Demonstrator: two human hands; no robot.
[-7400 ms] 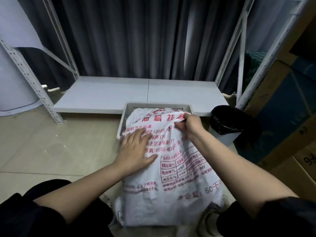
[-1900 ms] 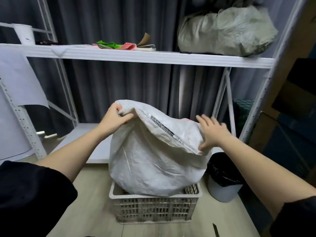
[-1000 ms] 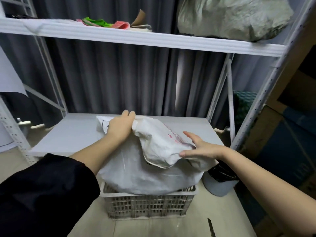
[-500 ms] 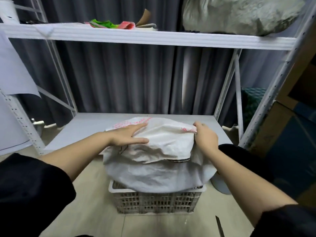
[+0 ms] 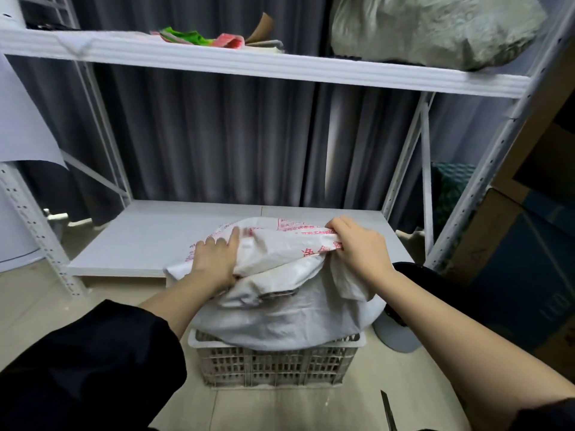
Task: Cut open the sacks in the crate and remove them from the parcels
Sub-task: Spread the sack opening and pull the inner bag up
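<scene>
We look down at a white woven sack (image 5: 280, 318) that fills a pale slatted crate (image 5: 273, 363) on the tiled floor (image 5: 46, 306), just in front of the low shelf (image 5: 149, 237). The sack bulges well above the crate's rim and droops over it on the right side. Its cloth is creased and limp — the lower part plain white, the upper part folded back on itself in a thick roll that shows red printed characters along the top and right edge. Under that fold a dark slit of an opening shows near the middle, edged by a thin grey seam.

Our left hand (image 5: 214, 262) lies on the left end of the folded part, fingers mostly straight and spread, pressing the cloth down; we cannot tell whether the thumb is tucked under the fold. Our right hand (image 5: 357, 247) grips the right end of the roll, fingers curled over the top edge and bunching the printed cloth. Both forearms are bare, with dark sleeves pushed up.

Just right of the crate stands a round bin (image 5: 401, 334) with a black liner, mostly hidden behind our right arm. On the floor near the bottom edge lies a thin dark blade (image 5: 387, 410) — well apart from both hands. On the upper shelf (image 5: 249, 62) sit a bulky grey bag (image 5: 435, 26) and some coloured paper scraps (image 5: 199, 37).
</scene>
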